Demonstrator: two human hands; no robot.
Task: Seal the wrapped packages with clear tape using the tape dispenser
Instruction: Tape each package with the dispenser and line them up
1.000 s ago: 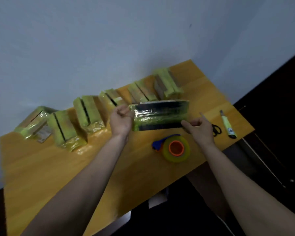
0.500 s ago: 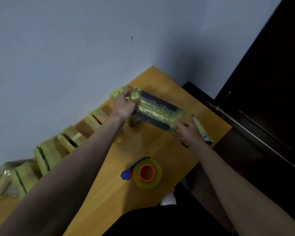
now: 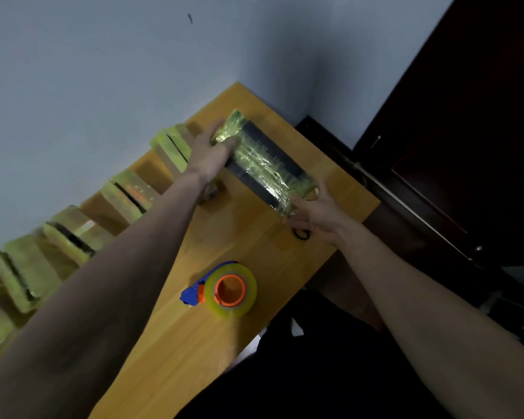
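Observation:
A long package [image 3: 263, 161] wrapped in shiny green-yellow film with black bands is held over the far right end of the wooden table [image 3: 194, 343]. My left hand [image 3: 212, 155] grips its far end, thumb over the top. My right hand [image 3: 315, 211] supports its near end with fingers fairly straight against the wrap. The tape dispenser [image 3: 224, 290], a clear tape roll on an orange core with a blue handle, lies on the table nearer me, between my forearms, untouched.
Several similar green wrapped packages [image 3: 127, 192] stand in a row along the wall to the left. Black scissor handles [image 3: 300, 234] peek out under my right hand. The table's right edge drops off beside a dark cabinet [image 3: 451, 146].
The view has swung right and closer. Both hands carried the long package farther toward the table's far right corner; the utility knife seen earlier is now hidden.

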